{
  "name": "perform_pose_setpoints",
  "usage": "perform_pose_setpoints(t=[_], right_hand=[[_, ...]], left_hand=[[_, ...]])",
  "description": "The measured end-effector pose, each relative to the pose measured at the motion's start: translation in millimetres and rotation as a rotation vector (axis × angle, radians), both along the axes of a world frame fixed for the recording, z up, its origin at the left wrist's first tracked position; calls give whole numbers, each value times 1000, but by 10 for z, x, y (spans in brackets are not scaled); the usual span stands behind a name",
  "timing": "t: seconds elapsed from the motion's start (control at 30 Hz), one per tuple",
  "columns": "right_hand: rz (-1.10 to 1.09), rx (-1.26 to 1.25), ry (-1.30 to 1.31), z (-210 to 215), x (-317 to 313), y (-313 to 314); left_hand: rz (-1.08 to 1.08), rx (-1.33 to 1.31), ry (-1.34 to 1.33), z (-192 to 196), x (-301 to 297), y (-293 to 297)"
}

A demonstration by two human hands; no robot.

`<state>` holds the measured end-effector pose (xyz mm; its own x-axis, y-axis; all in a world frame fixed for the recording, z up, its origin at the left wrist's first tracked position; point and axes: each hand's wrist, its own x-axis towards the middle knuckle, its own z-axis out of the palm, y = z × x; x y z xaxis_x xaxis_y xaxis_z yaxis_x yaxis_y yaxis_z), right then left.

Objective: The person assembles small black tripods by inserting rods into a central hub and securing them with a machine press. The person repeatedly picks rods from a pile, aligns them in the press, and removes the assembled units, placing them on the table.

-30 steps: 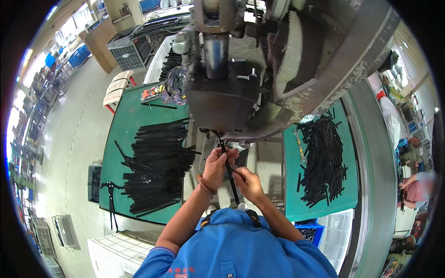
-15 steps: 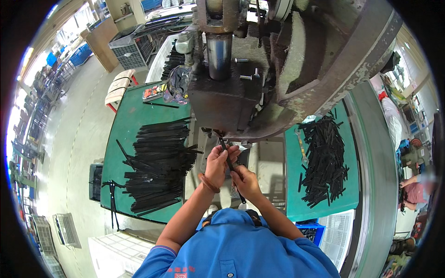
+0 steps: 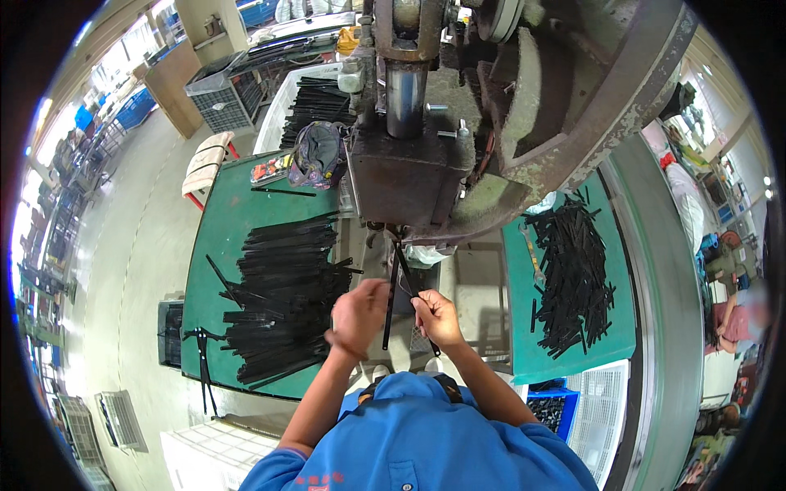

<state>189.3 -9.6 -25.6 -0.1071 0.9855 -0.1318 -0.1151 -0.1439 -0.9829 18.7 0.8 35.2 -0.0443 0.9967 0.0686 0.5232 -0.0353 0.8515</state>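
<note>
Head view shows my right hand (image 3: 438,317) and left hand (image 3: 359,315) just below the press (image 3: 401,176), fingers closed on black strips (image 3: 391,299) whose long axes point up toward it, right hand nearer.

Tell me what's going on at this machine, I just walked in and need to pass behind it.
A person in a blue shirt stands at a heavy press machine, working under its ram. The left hand and right hand each hold a thin black metal strip, its upper end up at the die. A big stack of black strips lies on the green table to the left, and a looser pile of black pieces lies on the green table to the right.
</note>
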Motion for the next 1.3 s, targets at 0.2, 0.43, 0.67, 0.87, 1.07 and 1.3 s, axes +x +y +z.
perform_pose_setpoints(t=[0.2, 0.43, 0.67, 0.87, 1.07, 1.3], right_hand=[[-41, 13, -21, -131, -94, -20], [-93, -69, 9, 12, -164, -64], [-91, -90, 34, 117, -159, -93], [-76, -104, 8, 179, -157, -75], [-69, -40, 40, 269, -126, -74], [-15, 0, 78, 348, -133, -255]], left_hand=[[-279, -413, -636, -869, -338, 158], [-406, -643, -981, -433, -229, 58], [-403, -684, -935, -259, -288, 60], [-399, -720, -961, -268, -294, 83], [-413, -657, -961, -238, -251, 77], [-393, -548, -890, -27, -274, -161]])
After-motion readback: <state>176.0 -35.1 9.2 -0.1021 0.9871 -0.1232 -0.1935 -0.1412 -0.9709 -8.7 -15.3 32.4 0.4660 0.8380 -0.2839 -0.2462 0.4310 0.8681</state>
